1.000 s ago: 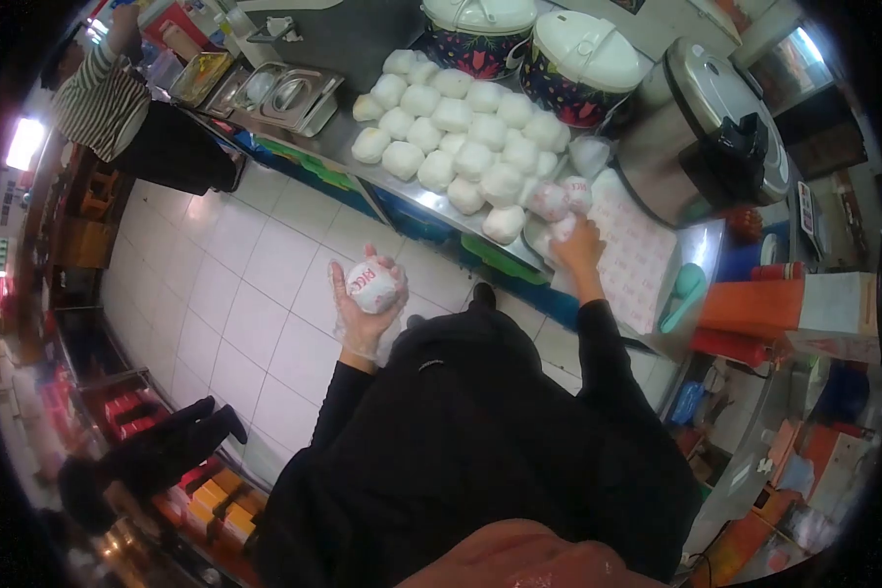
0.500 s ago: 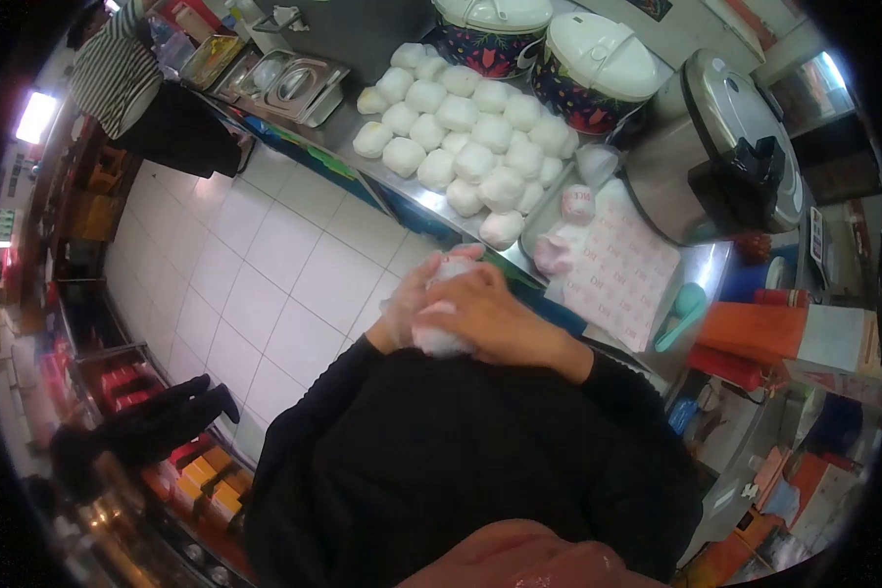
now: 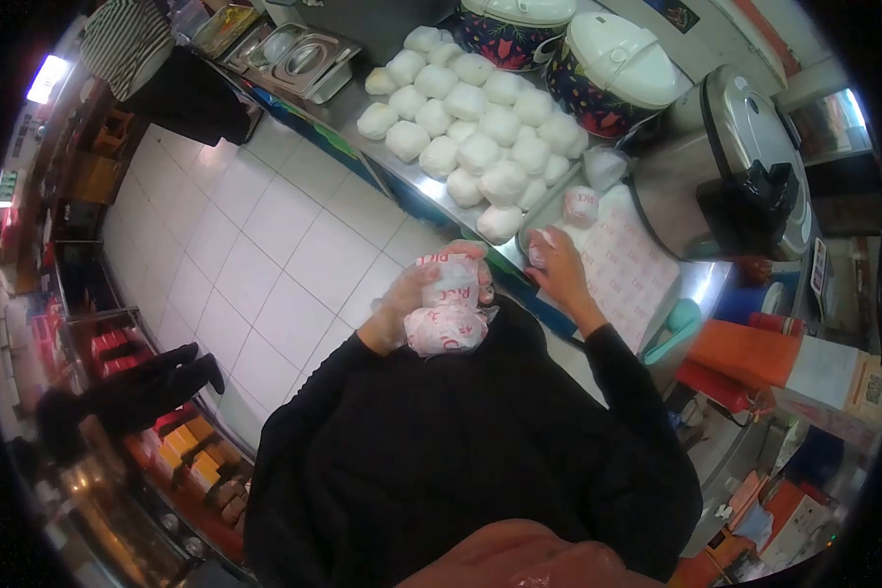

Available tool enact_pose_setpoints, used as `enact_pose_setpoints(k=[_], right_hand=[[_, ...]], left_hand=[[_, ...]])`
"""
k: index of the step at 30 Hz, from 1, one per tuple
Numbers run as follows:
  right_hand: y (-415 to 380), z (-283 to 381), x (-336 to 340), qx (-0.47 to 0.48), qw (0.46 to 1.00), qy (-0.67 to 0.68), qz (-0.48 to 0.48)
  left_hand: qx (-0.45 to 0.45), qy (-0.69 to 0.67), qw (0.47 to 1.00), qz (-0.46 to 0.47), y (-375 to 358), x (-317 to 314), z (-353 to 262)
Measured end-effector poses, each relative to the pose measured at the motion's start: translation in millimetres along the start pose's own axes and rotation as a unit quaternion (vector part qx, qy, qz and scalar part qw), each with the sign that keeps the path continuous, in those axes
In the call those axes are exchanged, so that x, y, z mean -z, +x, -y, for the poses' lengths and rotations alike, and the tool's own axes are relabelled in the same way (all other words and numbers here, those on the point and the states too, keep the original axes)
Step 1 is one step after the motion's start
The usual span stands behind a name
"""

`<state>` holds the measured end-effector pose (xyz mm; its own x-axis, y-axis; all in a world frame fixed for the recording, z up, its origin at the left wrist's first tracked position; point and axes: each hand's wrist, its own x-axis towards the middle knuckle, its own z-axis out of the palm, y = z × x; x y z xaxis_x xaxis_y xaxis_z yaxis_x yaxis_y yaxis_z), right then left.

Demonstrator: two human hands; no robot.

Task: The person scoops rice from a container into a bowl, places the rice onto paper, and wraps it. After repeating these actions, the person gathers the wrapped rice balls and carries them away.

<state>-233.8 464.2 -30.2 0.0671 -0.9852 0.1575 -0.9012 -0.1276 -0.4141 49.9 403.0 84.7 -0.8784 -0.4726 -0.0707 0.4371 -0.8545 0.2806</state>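
My left hand [image 3: 400, 306], in a clear plastic glove, holds two paper-wrapped rice bundles against my front. The upper wrapped bundle [image 3: 451, 280] and the lower wrapped bundle [image 3: 446, 331] both carry red lettering. At the counter edge my right hand [image 3: 564, 276] has its fingers closed round a smaller-looking wrapped bundle [image 3: 539, 249], partly hidden by them. Just beyond it sits one more wrapped bundle [image 3: 580, 206]. Sheets of printed wrapping paper [image 3: 625, 260] lie on the counter right beside that hand.
White round bundles [image 3: 465, 103] are heaped on the metal counter. Behind them stand floral pots with a white lid [image 3: 622, 59] and a large steel cooker [image 3: 686, 171]. A teal spoon [image 3: 678, 328] lies near the paper. Another person [image 3: 171, 73] stands at far left.
My right hand has left the bundles at my front and reached right to the wrapped bundle on the counter. My left hand keeps the two bundles. The view has shifted slightly.
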Motion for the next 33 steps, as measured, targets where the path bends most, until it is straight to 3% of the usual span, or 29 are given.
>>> enact_pose_setpoints(k=[5, 6, 8, 9, 12, 15, 16, 18, 19, 22, 26, 33], right_hand=[[0, -25, -12, -0.006, 0.984, 0.107, -0.144], [2, -30, -11, -0.108, 0.950, 0.245, -0.158], [8, -43, -8, -0.296, 0.799, 0.496, -0.165], [5, -68, -17, -0.282, 0.704, 0.635, -0.147], [26, 24, 99, -0.214, 0.600, 0.771, -0.004], [29, 54, 128, -0.039, 0.685, 0.721, 0.102], [34, 71, 145, -0.033, 0.735, 0.658, 0.161], [44, 112, 168, 0.111, 0.858, 0.458, 0.203], [47, 123, 159, 0.235, 0.876, 0.402, 0.123], [51, 131, 167, 0.301, 0.882, 0.350, 0.095], [51, 121, 163, 0.195, 0.872, 0.419, 0.162], [49, 126, 160, 0.344, 0.877, 0.334, -0.011]], left_hand=[[0.017, 0.001, 0.999, -0.037, 13, -7, 9], [0.023, -0.002, 0.999, -0.037, 17, -5, 10], [0.026, -0.005, 0.999, -0.037, 21, -1, 14], [0.024, -0.004, 0.999, -0.037, 23, 1, 16], [0.029, -0.014, 0.999, -0.033, 30, 3, 19], [0.022, 0.012, 0.998, -0.050, 35, -8, 25], [0.015, 0.030, 0.998, -0.057, 37, -15, 25], [0.002, 0.138, 0.982, -0.130, 33, -25, 31], [-0.002, 0.191, 0.967, -0.168, 30, -30, 34], [-0.008, 0.212, 0.966, -0.147, 35, -35, 40], [-0.009, 0.143, 0.989, -0.028, 49, -39, 44], [-0.010, 0.120, 0.991, 0.059, 57, -42, 48]])
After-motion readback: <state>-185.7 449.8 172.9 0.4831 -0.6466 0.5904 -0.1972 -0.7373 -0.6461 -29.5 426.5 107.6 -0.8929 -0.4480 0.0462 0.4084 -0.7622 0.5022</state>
